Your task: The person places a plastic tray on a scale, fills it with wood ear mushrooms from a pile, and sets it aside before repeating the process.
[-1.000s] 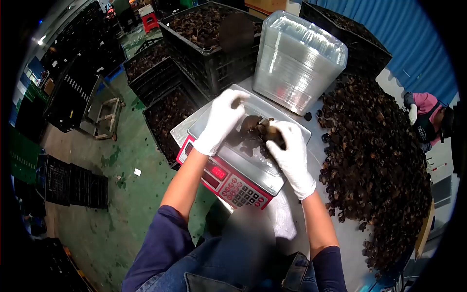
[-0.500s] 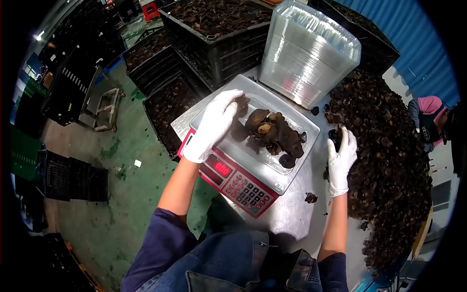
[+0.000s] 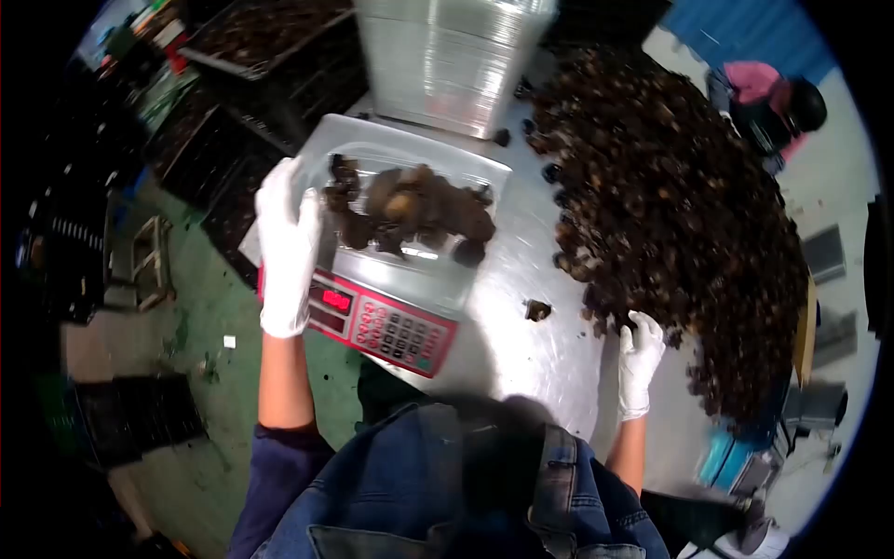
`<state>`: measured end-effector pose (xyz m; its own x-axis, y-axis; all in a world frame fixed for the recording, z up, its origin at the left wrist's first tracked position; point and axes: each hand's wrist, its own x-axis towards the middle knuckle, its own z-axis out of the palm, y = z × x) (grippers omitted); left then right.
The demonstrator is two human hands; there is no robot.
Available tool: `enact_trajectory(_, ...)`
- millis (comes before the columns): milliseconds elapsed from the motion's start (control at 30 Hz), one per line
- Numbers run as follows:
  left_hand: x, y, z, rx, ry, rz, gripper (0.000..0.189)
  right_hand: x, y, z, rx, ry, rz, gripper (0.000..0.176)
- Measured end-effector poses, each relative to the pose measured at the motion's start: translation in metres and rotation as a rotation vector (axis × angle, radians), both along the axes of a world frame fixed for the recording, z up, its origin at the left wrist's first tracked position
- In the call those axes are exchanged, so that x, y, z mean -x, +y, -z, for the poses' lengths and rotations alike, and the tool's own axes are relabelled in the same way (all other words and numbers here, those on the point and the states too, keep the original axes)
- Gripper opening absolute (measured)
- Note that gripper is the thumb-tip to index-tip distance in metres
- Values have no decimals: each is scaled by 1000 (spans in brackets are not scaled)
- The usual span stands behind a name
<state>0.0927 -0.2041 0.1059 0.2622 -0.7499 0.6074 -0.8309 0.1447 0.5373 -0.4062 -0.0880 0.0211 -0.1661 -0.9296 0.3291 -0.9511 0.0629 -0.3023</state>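
Observation:
A clear plastic tray [image 3: 352,166] lies on the silver platform of a red digital scale [image 3: 410,328], holding a clump of dark brown wood ear mushrooms [image 3: 424,210]. My left hand [image 3: 289,238], in a white glove, rests by the left edge of the platform, thumb apart from the fingers and nothing visible in it. In a matching glove, my right hand [image 3: 641,354] is at the near edge of a big heap of wood ear mushrooms [image 3: 670,196]. Its fingers are slightly bent and apart, with no piece visible in them.
A tall stack of clear plastic trays [image 3: 452,65] stands behind the scale. Black crates [image 3: 279,84] of mushrooms are at the back left. One loose mushroom piece [image 3: 537,309] lies on the metal table [image 3: 521,373]. Another person [image 3: 768,107] is beyond the heap.
My view has swung to the right. My left hand has drawn back from the mushrooms to the platform's left edge. My right hand has come nearer to me along the heap.

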Motion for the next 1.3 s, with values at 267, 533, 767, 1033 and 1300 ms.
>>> enact_trajectory(267,217,69,29,-475,-350,955,52,-20,-10,-4,150,-112,32,31)
enact_trajectory(533,279,34,134,-246,-411,755,14,-43,-36,5,-65,-124,-52,28)
enact_trajectory(767,329,-22,143,-292,-216,507,13,-30,2,5,117,-702,171,13)
enact_trajectory(1033,315,-8,85,-333,-272,578,11,-20,-44,14,214,-257,-68,19)
enact_trajectory(1300,149,-7,-31,-70,24,469,20,-6,-95,21,-67,52,-49,28)
